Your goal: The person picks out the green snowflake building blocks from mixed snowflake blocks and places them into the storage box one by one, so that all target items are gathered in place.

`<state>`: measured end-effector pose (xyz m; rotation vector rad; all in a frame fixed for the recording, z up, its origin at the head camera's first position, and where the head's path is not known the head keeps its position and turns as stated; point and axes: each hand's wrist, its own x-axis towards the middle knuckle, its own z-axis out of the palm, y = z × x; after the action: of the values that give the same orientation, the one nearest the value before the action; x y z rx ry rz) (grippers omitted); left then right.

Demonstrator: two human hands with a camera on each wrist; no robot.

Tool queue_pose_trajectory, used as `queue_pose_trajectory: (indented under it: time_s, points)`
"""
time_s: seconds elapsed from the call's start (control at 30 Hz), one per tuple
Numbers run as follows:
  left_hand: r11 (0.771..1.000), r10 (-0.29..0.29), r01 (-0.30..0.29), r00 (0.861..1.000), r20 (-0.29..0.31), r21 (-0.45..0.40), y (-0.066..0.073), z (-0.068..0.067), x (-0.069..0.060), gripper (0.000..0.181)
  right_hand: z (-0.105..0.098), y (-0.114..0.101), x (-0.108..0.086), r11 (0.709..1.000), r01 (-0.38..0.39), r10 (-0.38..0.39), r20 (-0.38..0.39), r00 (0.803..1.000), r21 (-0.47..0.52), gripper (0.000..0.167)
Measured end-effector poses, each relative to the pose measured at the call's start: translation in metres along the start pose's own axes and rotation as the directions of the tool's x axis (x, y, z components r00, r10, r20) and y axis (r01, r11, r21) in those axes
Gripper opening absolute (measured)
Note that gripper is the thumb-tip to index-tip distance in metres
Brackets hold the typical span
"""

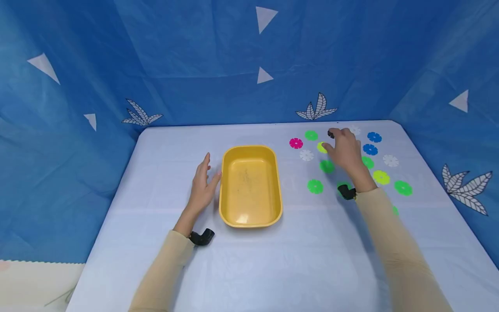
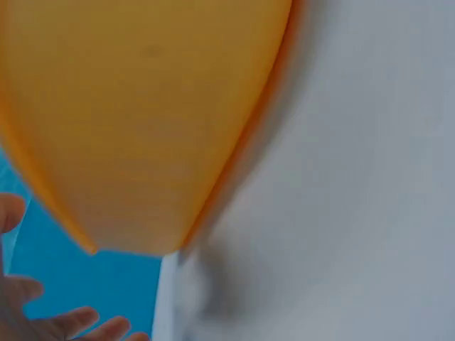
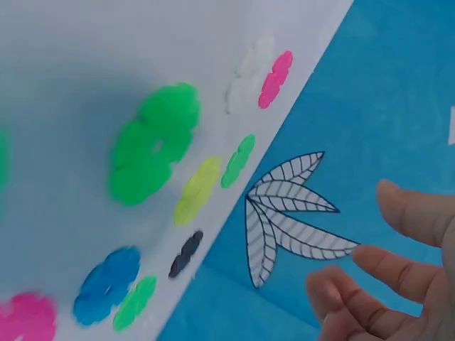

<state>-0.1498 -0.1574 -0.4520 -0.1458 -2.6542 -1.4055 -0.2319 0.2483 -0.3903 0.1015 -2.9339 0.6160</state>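
In the head view my left hand [image 1: 200, 189] is at the left side of a yellow plastic tray [image 1: 249, 190], fingers extended and thumb at its rim. Whether the thumb touches the rim, I cannot tell. My right hand [image 1: 345, 151] hovers over scattered notched plastic discs on the right, thumb and fingers spread apart. Closest to its fingertips are a black disc [image 1: 330, 134] and a yellow disc [image 1: 321, 147], each partly hidden by the hand. The right wrist view shows nothing between the fingers [image 3: 391, 273] and thumb.
Around the right hand lie several more discs: a pink disc [image 1: 296, 143], a white disc [image 1: 306, 155], a green disc [image 1: 315, 186] and a blue disc [image 1: 370, 149] among them. A white cloth covers the table [image 1: 253, 268]. Blue curtain [image 1: 218, 65] borders its back and sides.
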Motion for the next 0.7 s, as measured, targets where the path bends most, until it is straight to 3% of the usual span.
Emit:
queue_pose_trajectory:
  time_s: [0.07, 0.17, 0.23, 0.3, 0.37, 0.5, 0.6, 0.7]
  points:
    - [0.981, -0.047, 0.047, 0.999, 0.004, -0.190, -0.001, 0.007, -0.004, 0.068, 0.001, 0.001, 0.016, 0.996, -0.033, 0.030, 0.042, 0.999, 0.079, 0.050]
    - [0.902, -0.110, 0.114, 0.993, 0.033, -0.417, -0.002, 0.018, -0.009, 0.068, 0.003, 0.004, 0.041, 0.969, -0.141, 0.110, 0.157, 0.982, 0.205, 0.051]
    - [0.850, -0.132, 0.143, 0.990, 0.057, -0.507, -0.003, 0.023, -0.012, 0.068, 0.005, 0.005, 0.055, 0.932, -0.251, 0.192, 0.232, 0.954, 0.260, 0.053]
    - [0.819, -0.135, 0.152, 0.988, 0.072, -0.553, -0.003, 0.027, -0.013, 0.068, 0.007, 0.007, 0.067, 0.894, -0.348, 0.265, 0.292, 0.919, 0.283, 0.055]
    - [0.804, -0.129, 0.153, 0.988, 0.082, -0.575, -0.004, 0.029, -0.014, 0.067, 0.010, 0.009, 0.077, 0.854, -0.431, 0.332, 0.333, 0.883, 0.291, 0.057]
    - [0.784, -0.105, 0.146, 0.989, 0.103, -0.603, -0.003, 0.031, -0.016, 0.067, 0.020, 0.016, 0.092, 0.817, -0.515, 0.407, 0.374, 0.834, 0.259, 0.059]
    - [0.779, -0.080, 0.137, 0.990, 0.119, -0.612, -0.004, 0.031, -0.017, 0.067, 0.029, 0.021, 0.100, 0.802, -0.542, 0.430, 0.388, 0.815, 0.250, 0.059]
    - [0.785, -0.057, 0.122, 0.990, 0.126, -0.608, -0.006, 0.032, -0.016, 0.065, 0.039, 0.023, 0.105, 0.810, -0.538, 0.425, 0.397, 0.813, 0.234, 0.059]
